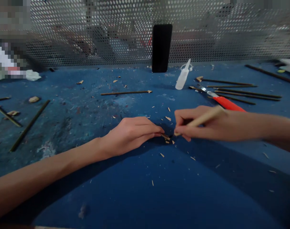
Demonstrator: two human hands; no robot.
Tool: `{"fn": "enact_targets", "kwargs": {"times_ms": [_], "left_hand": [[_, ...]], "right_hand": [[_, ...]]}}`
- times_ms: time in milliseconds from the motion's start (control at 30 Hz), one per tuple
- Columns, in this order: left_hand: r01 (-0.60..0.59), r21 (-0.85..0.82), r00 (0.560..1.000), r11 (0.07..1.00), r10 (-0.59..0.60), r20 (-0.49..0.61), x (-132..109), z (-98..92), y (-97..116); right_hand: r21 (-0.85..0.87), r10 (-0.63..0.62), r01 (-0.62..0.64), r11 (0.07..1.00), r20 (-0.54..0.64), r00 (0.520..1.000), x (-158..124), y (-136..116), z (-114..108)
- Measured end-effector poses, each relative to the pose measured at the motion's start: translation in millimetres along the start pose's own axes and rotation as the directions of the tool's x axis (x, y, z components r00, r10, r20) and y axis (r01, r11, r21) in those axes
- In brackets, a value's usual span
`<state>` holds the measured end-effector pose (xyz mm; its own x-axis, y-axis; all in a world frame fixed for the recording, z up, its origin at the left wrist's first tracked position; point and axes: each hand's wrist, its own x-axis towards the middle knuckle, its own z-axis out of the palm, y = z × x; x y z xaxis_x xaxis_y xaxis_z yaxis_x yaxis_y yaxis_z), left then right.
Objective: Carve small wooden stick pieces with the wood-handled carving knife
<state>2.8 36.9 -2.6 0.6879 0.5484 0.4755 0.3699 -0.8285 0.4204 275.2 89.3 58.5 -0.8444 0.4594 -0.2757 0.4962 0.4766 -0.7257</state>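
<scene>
My left hand (132, 135) pinches a small piece of wood (165, 136) between its fingertips, low over the blue work surface (145, 178). My right hand (195, 124) grips a pale wooden stick (204, 117), whose lower end comes out by the fingertips. That end nearly meets the small piece, and I cannot tell if they touch. Fingers partly hide the stick. A craft knife with a red handle (228, 104) lies just beyond my right hand.
A white glue bottle (182, 76) lies at the back, near an upright black phone (161, 47) against a perforated metal screen (87, 31). Several dark, wood-tipped sticks (242, 93) lie at the right, more sticks (29, 125) at the left, and wood chips are scattered about.
</scene>
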Motion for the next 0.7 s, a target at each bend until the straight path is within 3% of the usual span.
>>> {"fn": "enact_targets", "kwargs": {"times_ms": [67,200,267,433,700], "left_hand": [[-0.008,-0.004,1.0,1.0,0.008,-0.006,0.8,1.5,-0.5],[-0.022,0.039,0.999,0.999,0.023,-0.025,1.1,4.4,0.1],[-0.022,0.055,0.999,0.998,0.024,-0.028,0.7,4.9,0.6],[-0.034,0.064,0.999,0.997,0.035,-0.019,-1.4,3.4,1.1],[-0.051,0.106,0.999,0.993,0.053,-0.009,-3.5,3.1,2.9]], "right_hand": [[-0.051,0.037,-0.041,0.998,-0.063,0.997,-12.4,-7.3,17.5],[-0.175,-0.162,0.132,0.976,-0.174,0.971,-23.5,-14.9,50.4],[-0.206,-0.183,0.137,0.969,-0.22,0.958,-22.6,-17.1,57.3],[-0.066,0.044,-0.065,0.996,-0.28,0.959,-16.3,-14.8,45.4],[0.25,0.067,-0.045,0.967,-0.079,0.995,-0.8,8.2,13.9]]}}
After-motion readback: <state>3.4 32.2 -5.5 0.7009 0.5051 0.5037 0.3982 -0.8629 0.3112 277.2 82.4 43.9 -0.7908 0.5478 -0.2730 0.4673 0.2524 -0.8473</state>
